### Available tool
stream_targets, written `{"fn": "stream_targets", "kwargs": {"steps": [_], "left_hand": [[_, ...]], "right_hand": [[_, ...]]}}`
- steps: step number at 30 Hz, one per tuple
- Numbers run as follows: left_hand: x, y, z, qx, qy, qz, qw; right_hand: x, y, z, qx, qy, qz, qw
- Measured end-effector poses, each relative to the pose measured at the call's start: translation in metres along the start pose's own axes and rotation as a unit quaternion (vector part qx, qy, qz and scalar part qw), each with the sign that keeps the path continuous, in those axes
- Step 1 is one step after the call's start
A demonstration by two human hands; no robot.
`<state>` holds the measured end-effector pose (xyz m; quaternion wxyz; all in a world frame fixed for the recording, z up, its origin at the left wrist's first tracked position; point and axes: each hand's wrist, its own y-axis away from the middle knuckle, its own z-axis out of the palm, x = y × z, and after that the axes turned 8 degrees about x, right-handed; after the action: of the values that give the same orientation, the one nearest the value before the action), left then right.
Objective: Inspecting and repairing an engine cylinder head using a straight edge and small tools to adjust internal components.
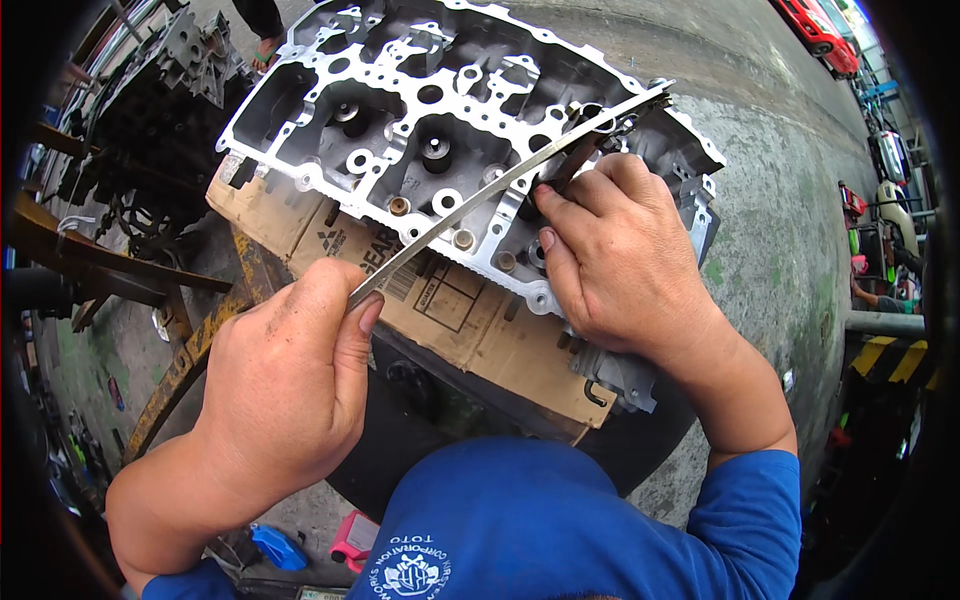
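A silver cylinder head (403,88) lies on flattened cardboard (540,372), its open pockets facing up. My left hand (285,365) is closed around the near end of a long flat metal bar (460,213). The bar slants across the cylinder head to its far right edge, where its tip meets a dark metal piece. My right hand (630,260) reaches over the right part of the cylinder head, its thumb and index finger bent down into a pocket under the bar. Whatever lies between those fingertips is hidden. Round valve spring seats and a dark post (436,152) show in the other pockets.
A dark engine block (160,90) stands at the far left beside a rusty yellow metal frame (190,365). Blue (278,547) and pink (355,540) plastic bottles are below on the floor. A red car (822,35) is at the far right, near a black-and-yellow striped barrier (890,360).
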<state>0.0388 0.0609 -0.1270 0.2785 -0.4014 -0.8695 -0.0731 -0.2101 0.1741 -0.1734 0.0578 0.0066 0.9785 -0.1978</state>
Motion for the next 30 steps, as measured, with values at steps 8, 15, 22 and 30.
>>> {"fn": "stream_targets", "kwargs": {"steps": [8, 15, 22, 30], "left_hand": [[-0.008, -0.006, 0.004, -0.028, 0.009, 0.015, 0.999], [-0.005, 0.001, 0.012, -0.037, 0.033, -0.002, 0.999], [-0.009, -0.006, 0.009, -0.019, -0.006, 0.019, 1.0], [-0.009, -0.006, 0.01, -0.011, -0.015, 0.02, 1.0]], "right_hand": [[-0.004, -0.001, 0.0, -0.007, 0.004, 0.016, 1.0], [-0.005, -0.002, 0.0, -0.009, 0.038, -0.006, 0.999], [-0.006, 0.005, 0.001, -0.004, 0.034, 0.003, 0.999], [-0.003, 0.006, 0.0, -0.011, 0.04, -0.006, 0.999]]}}
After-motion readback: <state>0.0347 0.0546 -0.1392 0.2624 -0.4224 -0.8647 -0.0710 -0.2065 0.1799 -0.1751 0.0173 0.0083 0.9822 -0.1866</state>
